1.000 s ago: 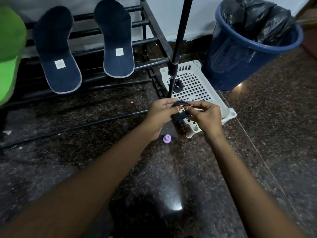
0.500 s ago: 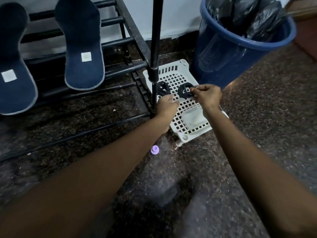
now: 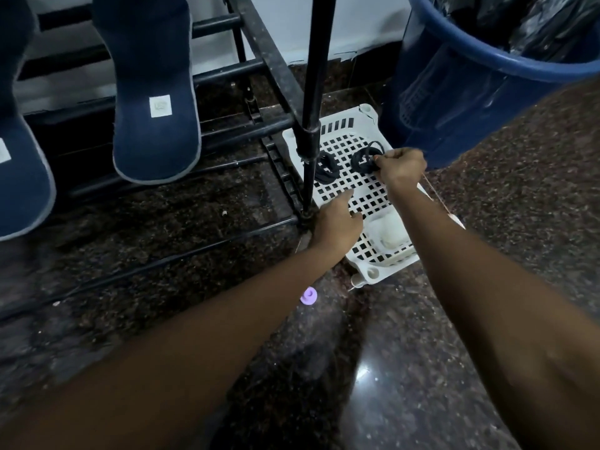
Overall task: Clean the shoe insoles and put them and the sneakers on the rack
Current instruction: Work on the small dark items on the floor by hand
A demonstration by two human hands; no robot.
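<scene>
- Head view, rack: a black metal rack [image 3: 266,47] stands against the wall at upper left, on a dark speckled floor [image 3: 487,287].
- Head view, insoles: 2 navy insoles lean on the rack's bars, heel ends down. The nearer insole [image 3: 156,92] shows a small white square label. The farther insole [image 3: 19,177] is cut off by the left edge.
- Head view, tray: a white perforated tray [image 3: 373,274] lies flat on the floor between the rack's corner and a blue bin [image 3: 454,102] lined with a black bag [image 3: 535,24]. A black pole [image 3: 316,76] rises in front of the tray's left side.
- Head view, right hand: the right hand [image 3: 401,167] pinches a coiled black lace [image 3: 363,160] that rests on the tray's grid.
- Head view, left hand: the left hand [image 3: 337,222] hovers over the tray's near left part, fingers loose and grasping nothing. The 2 hands are apart.
- Head view, other items: a second coiled lace [image 3: 326,167] lies on the grid just left of the first, beside the pole. A white lump [image 3: 391,232] sits at the tray's near end. A small purple cap [image 3: 308,295] lies on the floor near the tray's near corner.
</scene>
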